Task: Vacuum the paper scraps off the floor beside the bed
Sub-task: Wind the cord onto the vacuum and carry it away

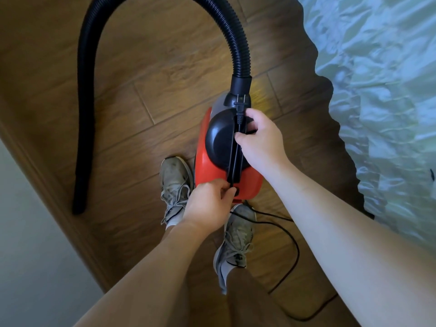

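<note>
The vacuum cleaner (pixel 250 182) was over the floor (pixel 153 67) between the bed (pixel 389 90) edge on the right and the skirting board (pixel 47 185) on the left, just ahead of my shoes (pixel 175 180); I could not tell whether it rested on the boards. My right hand (pixel 259 138) was curled round the front of the carry handle (pixel 236 159), thumb pressing the power cord (pixel 296 246) against it just below the plug (pixel 241 103). My left hand (pixel 207 206) pinched that cord at the handle's rear end. The hose (pixel 238 50) arched out of view and came down with its nozzle (pixel 79 206) near the skirting. I saw no paper scraps. I judged this was set-up: the plug was bare, so cleaning had not begun. Next I would need to free the cord, find a socket, then take up the hose.
</note>
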`<state>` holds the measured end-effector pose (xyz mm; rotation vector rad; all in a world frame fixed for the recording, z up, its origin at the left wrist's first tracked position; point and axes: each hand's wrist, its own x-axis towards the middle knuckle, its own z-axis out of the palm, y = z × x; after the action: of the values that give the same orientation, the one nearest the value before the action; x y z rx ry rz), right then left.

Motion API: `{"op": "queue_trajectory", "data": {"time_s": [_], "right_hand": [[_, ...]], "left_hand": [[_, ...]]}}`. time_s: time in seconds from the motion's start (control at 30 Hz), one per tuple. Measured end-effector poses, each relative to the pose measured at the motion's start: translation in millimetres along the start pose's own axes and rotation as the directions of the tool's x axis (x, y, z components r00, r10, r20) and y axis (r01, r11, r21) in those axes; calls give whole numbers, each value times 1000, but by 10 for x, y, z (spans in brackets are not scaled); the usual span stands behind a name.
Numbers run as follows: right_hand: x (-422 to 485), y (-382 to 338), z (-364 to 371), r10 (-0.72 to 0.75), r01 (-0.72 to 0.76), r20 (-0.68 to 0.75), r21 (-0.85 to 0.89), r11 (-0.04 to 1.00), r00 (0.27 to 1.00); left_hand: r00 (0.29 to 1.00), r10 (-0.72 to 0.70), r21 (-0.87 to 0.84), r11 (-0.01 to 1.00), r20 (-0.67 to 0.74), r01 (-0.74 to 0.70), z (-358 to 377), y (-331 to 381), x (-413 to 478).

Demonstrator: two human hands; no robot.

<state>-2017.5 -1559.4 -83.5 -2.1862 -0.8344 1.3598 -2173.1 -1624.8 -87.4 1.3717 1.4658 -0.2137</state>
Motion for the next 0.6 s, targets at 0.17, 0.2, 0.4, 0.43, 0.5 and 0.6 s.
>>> {"op": "queue_trajectory", "data": {"time_s": [0.17, 0.2, 0.4, 0.43, 0.5, 0.6], "right_hand": [[-34, 10, -6, 38, -39, 30, 44, 998, 999], [-38, 1, -1, 39, -41, 33, 43, 998, 999], [-39, -69, 2, 88, -92, 48, 74, 993, 995], [-37, -76, 0, 92, -96, 49, 78, 992, 995], [-46, -95, -3, 101, -105, 56, 80, 991, 993], [-63, -94, -5, 118, -124, 61, 99, 987, 991]], "left_hand": [[1000, 18, 26, 999, 20, -18, -66, 2, 21], [1000, 17, 26, 999, 26, -18, -91, 8, 26], [997, -20, -3, 1000, 68, 21, -284, 88, 54], [997, -23, 2, 1000, 72, 23, -324, 97, 68], [998, -17, 15, 1000, 67, 16, -417, 121, 96], [1000, 13, 9, 1000, 8, -14, -598, 194, 159]]}}
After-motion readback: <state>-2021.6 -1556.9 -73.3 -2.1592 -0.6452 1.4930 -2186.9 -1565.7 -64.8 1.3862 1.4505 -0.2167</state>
